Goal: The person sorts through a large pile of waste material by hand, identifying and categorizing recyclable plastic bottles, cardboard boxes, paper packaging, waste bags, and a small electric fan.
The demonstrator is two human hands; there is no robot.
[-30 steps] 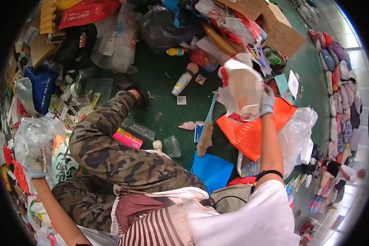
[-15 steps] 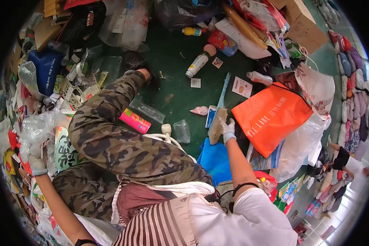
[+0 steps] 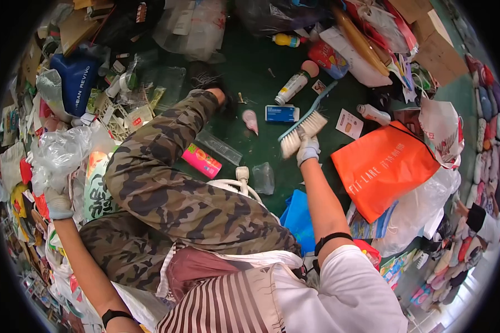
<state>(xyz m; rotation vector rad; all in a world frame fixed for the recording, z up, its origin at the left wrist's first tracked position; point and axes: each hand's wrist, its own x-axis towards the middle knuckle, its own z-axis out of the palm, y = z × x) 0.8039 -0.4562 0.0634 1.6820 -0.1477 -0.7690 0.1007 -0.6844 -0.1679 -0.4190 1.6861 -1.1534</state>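
You're gripping the brush (image 3: 312, 123) w/ your gloved R hand (image 3: 308, 150), fingers closing around the bristle end; its blue-gray handle is pointing up-right in view. Brush is sitting ahead of you, over the green floor (image 3: 258, 149); can't tell if it's touching. The blue/white box (image 3: 282, 114) is lying just beside it on the L, pink item (image 3: 250, 121) near that. White card (image 3: 350, 123) is lying to the R, btwn brush & orange bag (image 3: 386, 166). Blue bag (image 3: 299, 222) is lying next to your R forearm.

Your gloved L hand (image 3: 58, 203) is resting by the pile at far L, near the clear plastic bag (image 3: 58, 155) & the bag w/ black lettering (image 3: 97, 191); can't tell if it's grasping anything.
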